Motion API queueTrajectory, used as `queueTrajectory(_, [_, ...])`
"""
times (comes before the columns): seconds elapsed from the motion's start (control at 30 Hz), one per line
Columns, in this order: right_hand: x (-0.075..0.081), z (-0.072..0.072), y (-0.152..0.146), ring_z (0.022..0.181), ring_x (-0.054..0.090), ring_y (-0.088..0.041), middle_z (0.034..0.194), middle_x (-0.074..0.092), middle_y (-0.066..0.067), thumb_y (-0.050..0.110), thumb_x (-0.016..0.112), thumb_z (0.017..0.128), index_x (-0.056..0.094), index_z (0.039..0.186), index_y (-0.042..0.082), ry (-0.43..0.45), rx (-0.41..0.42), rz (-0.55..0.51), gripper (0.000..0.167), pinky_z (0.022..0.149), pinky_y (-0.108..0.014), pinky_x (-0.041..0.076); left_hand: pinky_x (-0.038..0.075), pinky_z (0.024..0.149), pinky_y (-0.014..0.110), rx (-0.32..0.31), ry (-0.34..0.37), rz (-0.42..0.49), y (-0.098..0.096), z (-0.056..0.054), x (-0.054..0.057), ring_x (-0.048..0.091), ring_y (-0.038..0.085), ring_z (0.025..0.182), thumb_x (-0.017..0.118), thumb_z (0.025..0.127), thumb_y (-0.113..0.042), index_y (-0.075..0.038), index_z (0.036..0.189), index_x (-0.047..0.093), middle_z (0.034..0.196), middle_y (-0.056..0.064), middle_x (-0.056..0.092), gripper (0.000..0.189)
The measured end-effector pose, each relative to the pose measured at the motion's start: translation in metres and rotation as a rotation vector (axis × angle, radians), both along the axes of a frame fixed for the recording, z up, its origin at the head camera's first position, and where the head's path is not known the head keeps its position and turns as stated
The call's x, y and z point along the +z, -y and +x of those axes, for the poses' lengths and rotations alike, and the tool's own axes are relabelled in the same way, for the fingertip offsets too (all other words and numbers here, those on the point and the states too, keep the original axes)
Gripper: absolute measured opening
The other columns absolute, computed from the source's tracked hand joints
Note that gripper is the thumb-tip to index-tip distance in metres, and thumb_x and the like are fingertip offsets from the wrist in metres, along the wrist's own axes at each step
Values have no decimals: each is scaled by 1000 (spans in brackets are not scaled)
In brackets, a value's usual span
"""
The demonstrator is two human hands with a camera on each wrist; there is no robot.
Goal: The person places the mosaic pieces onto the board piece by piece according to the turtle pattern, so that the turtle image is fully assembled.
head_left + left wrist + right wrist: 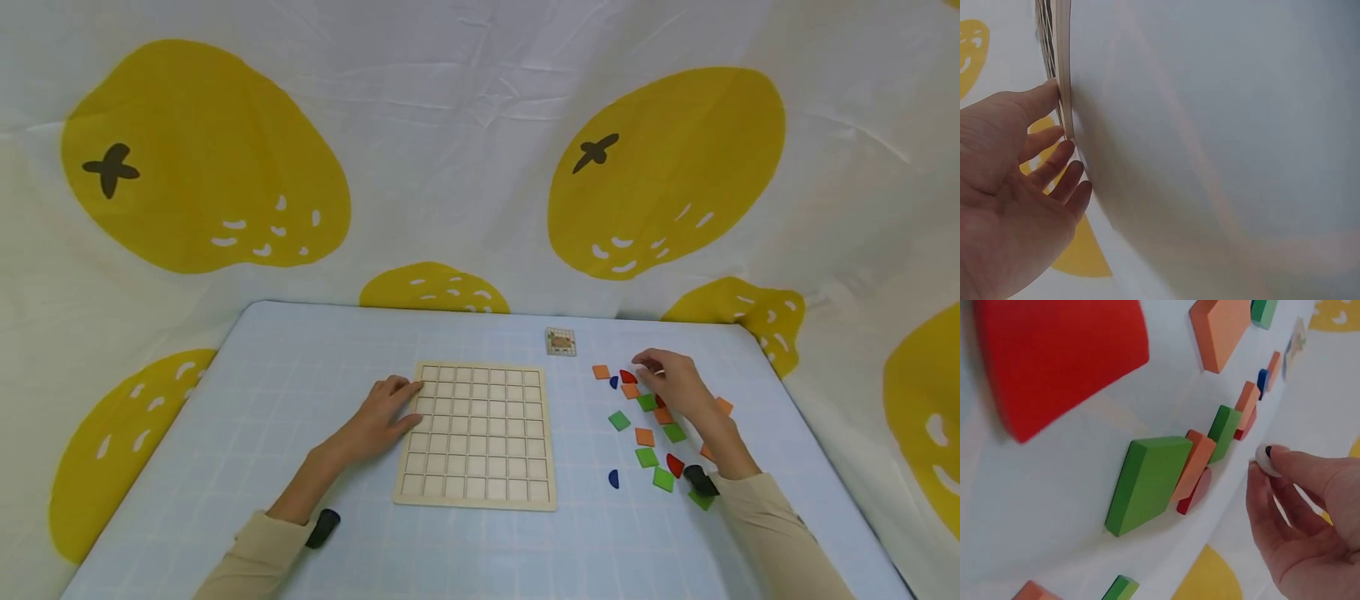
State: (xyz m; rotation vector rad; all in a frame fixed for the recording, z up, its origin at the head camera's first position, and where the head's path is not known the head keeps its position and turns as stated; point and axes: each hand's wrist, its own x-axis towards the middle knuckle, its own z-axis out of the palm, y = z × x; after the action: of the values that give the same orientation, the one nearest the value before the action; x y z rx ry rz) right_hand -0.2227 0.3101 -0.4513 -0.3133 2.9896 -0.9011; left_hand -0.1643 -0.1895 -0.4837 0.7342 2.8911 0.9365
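A wooden grid board (477, 506) with square cells lies flat on the table. My left hand (378, 421) rests at its left edge, fingers loosely extended; in the left wrist view the thumb and fingertips of the left hand (1010, 150) touch the board's side. Over the scattered pieces at the right is my right hand (678, 387). In the right wrist view, the right hand (1316, 519) pinches a small white round piece (1265, 460) with a black spot between thumb and fingers, held above the table. Below lie a green square (1149, 484) and a red quarter-round piece (1066, 356).
Several orange squares (644, 437), green squares (647, 457), red rounded pieces (675, 465) and dark blue half-rounds (613, 479) lie loose right of the board. A small printed card (561, 342) sits behind them. A fruit-patterned cloth (450, 167) hangs behind the table.
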Motion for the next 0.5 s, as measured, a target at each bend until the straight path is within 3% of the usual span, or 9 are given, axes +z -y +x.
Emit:
queueTrajectory(0.13, [1,1,6,94,62,-33,110,71,-20,5,64,101,69,121,-4,-33,6,-17,22,86,-46,58,46,99,53,4,6,-14,-1,1,1,46,34,119,71,99,-16,3,148,50,130,17,52,57])
queueTrajectory(0.33, [4,3,21,97,65,-36,112,71,-21,7,65,102,70,120,-5,-44,-9,-66,23,91,-52,58,46,99,51,14,35,-44,-3,3,2,46,31,117,73,98,-19,2,148,50,128,15,52,59])
queueTrajectory(0.5, [8,5,35,101,67,-38,114,70,-21,10,65,102,70,120,-5,-36,1,-117,24,87,-48,60,47,97,49,22,49,-50,-7,5,4,46,30,115,73,98,-20,3,147,51,126,14,53,58])
